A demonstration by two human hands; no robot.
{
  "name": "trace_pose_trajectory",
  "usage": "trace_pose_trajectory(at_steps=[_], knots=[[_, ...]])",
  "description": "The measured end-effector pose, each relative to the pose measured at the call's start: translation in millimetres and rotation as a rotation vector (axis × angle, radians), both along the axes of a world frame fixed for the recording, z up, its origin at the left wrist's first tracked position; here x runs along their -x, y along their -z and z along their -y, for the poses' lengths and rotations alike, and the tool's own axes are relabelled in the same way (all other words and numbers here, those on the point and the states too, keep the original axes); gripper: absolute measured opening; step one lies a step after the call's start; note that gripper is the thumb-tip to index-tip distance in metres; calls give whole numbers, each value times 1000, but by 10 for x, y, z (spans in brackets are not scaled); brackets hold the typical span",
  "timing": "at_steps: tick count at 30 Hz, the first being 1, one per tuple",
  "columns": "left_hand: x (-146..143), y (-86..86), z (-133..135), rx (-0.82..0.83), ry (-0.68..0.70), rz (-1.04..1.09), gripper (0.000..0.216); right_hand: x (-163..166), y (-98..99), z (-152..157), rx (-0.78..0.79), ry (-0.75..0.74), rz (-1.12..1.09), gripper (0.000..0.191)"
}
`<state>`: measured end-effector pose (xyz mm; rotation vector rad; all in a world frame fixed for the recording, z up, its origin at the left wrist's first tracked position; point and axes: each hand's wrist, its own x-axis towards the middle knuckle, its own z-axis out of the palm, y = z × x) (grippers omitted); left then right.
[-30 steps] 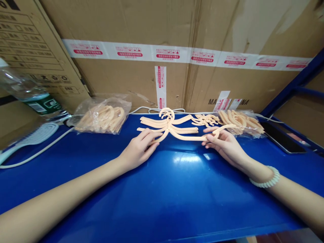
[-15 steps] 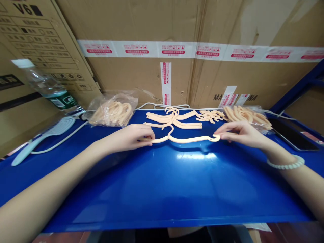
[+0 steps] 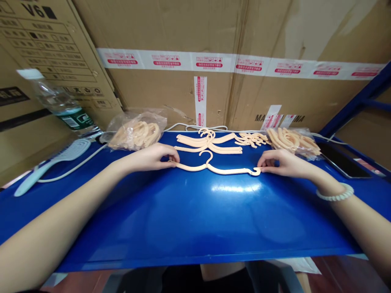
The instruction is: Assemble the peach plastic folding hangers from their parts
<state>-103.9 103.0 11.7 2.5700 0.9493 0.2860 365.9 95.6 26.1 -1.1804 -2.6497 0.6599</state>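
A cream-coloured clothes hanger (image 3: 227, 171) with its hook pointing up lies across the blue table between my hands. My left hand (image 3: 154, 158) is closed in a pinch on the hanger's left end. At the other end, my right hand (image 3: 282, 163) pinches a small cream hook (image 3: 255, 172) that meets the tip of the hanger's arm; whether it is fastened there I cannot tell. Just behind lie several stacked hangers (image 3: 195, 141), and to their right is a pile of small hooks (image 3: 251, 138).
Clear bags of cream parts lie at left (image 3: 137, 132) and right (image 3: 295, 142). A water bottle (image 3: 65, 103) leans against a carton at left, with a pale hairbrush (image 3: 55, 162) before it. A phone (image 3: 343, 160) lies at right. Behind stands a large cardboard box (image 3: 159, 89).
My left hand has slid outward to the hanger's left end, baring more of that arm. My right hand with the small hook has come slightly left and lower.
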Motion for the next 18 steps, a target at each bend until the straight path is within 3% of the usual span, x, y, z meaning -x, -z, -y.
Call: trace_pose_trajectory(at_steps=[12,18], knots=[[84,143,-118,218,-154,97,34,59,0,45,22,71,-11,37],[-15,238,-96,124,-317,239,51,76,29,37,7,90,-31,43]])
